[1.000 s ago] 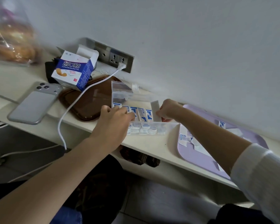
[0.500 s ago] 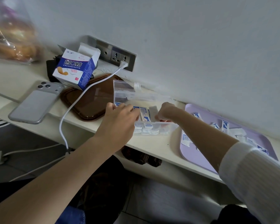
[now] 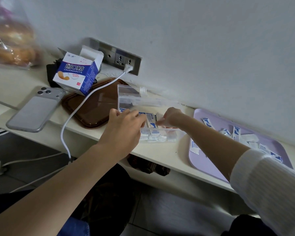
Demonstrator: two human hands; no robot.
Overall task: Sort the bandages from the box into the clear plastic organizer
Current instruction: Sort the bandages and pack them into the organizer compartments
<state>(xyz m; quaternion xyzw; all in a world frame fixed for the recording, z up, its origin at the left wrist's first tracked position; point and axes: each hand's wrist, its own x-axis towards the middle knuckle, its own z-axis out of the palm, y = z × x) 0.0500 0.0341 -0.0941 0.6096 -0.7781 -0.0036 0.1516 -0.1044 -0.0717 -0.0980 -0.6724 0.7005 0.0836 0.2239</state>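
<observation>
Cream surface (image 3: 160, 151): left hand (image 3: 124, 128) covers clear organizer (image 3: 129, 99), grasp indeterminate; right hand (image 3: 173, 116) pinches partly hidden bandage (image 3: 158, 115).

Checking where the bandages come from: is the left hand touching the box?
Apart. The head view shows the left hand at the organizer, with the brown tray between it and the box.

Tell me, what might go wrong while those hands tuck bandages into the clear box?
The clear organizer sits near the front edge of the shelf; a push from the left hand or right hand working in it could slide it off. The right forearm crosses the purple tray, so the sleeve might sweep loose bandages away. The packed bandages stand upright and could topple if jostled.
</observation>
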